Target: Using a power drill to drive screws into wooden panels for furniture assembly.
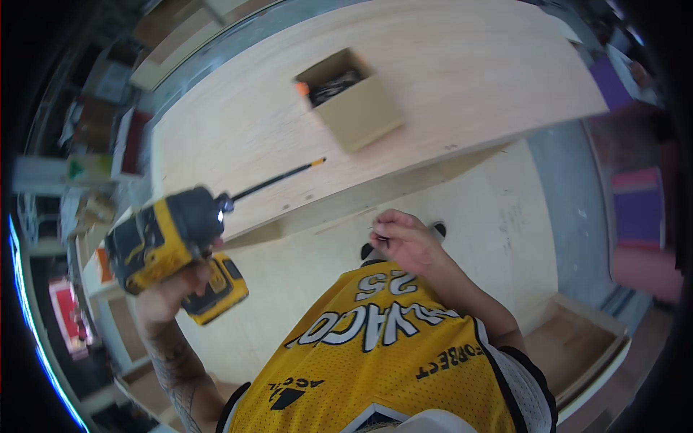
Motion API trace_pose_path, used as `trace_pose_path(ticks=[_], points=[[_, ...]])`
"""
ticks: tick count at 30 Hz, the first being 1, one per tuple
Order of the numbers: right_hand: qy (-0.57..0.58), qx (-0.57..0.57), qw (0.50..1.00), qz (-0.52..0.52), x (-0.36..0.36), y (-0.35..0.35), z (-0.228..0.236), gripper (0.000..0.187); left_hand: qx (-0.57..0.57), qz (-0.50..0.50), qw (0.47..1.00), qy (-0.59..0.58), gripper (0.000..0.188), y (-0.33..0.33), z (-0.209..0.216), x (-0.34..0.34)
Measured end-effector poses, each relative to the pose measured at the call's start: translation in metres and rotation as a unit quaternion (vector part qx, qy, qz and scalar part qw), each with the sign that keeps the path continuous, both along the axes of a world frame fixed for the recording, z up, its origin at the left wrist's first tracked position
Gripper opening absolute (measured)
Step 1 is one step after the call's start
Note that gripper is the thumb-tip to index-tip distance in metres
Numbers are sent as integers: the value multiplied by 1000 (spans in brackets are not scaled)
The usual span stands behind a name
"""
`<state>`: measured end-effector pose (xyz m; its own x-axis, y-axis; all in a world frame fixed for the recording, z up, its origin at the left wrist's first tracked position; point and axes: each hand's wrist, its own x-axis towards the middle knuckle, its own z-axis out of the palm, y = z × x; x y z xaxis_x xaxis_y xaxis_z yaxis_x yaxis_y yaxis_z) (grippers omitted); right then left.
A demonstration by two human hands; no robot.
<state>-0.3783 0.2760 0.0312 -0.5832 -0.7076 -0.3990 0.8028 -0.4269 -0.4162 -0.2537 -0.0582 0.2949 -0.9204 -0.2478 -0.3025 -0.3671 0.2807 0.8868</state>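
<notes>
My left hand (177,287) is wrapped round the grip of a yellow and black cordless impact driver (162,234), raised at the left. From its nose a long dark bit (278,177) with a yellow band near the tip points right over the wooden panel. The bit's tip appears apart from the cardboard box (364,115), which stands uncovered and holds many small dark pieces. In front of my body, my right hand (410,242) is closed in a pinch on small dark screw-like pieces (382,237). Their exact shape is mostly hidden by the fingers.
A large pale wooden panel (238,123) carries the box, and its near edge runs across the middle. Below it lies another pale wooden surface (498,216). A wooden tray-like frame (570,346) is at the lower right. Purple and pink pieces (639,206) stand at the right.
</notes>
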Motion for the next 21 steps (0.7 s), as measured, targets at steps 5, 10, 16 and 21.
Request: trace_pose_path(ticks=[5,10,16,21], points=[[29,-83,984,-152,-49,68,29,14,62,-57,996,43,50,82,-62,-30],[1,-76,961,-264,-101,151,46,11,60,-136,987,56,35,173,-103,-97],[-30,-103,950,-295,-178,279,34,11,72,-134,988,39,20,318,-109,-190],[-52,-97,950,-293,-222,342,37,8,20,-112,993,-11,17,397,-90,-234]])
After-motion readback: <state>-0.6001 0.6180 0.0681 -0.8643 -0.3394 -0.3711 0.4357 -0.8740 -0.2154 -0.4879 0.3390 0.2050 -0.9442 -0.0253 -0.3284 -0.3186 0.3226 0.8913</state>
